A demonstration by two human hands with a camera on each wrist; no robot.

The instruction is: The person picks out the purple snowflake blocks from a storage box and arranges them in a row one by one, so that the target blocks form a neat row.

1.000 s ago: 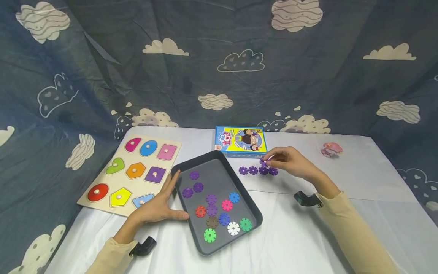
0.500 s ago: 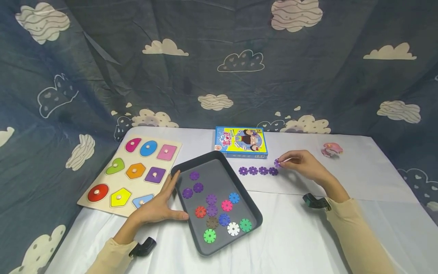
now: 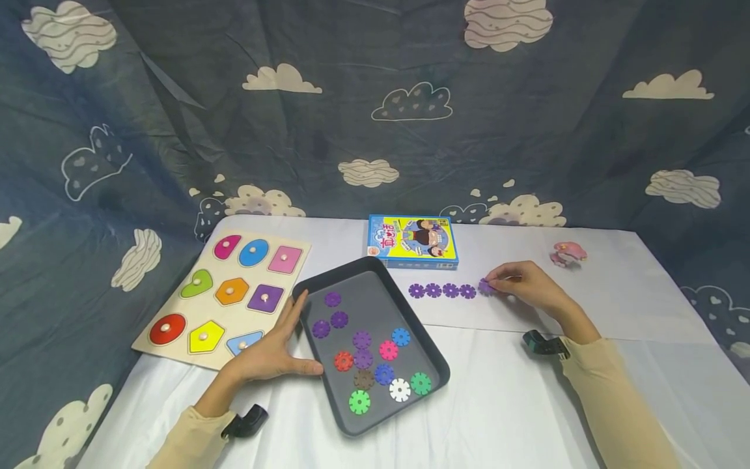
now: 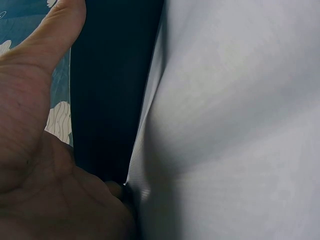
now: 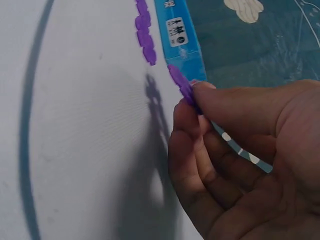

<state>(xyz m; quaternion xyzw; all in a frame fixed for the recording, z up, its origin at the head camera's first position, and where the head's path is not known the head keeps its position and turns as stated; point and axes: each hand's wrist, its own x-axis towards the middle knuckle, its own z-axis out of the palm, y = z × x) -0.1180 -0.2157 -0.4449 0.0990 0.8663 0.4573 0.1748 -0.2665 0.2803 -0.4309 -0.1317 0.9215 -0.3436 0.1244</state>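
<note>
My right hand (image 3: 527, 285) pinches a purple notched plastic disc (image 3: 486, 286) between thumb and fingertips. In the right wrist view the disc (image 5: 181, 82) is tilted and slightly above the white cloth, its shadow below. To its left lies a row of purple discs (image 3: 442, 290) on the table, with a gap between row and held disc. My left hand (image 3: 266, 355) rests with extended, spread fingers along the left side of a dark grey tray (image 3: 413, 309). Inside the tray lie purple discs (image 3: 362, 340) and others in red, pink, blue, brown, white and green.
A wooden shape puzzle board (image 3: 219, 299) lies left of the tray, close to my left hand. Behind the row sits a blue and yellow card box (image 3: 413, 242). A small pink toy figure (image 3: 568, 254) stands at the back right. Cloud-print fabric (image 3: 375, 130) hangs behind the table.
My right hand has moved right with its purple disc, from above the row to beyond its right end, and lower. The left hand and the tray stay in place.
</note>
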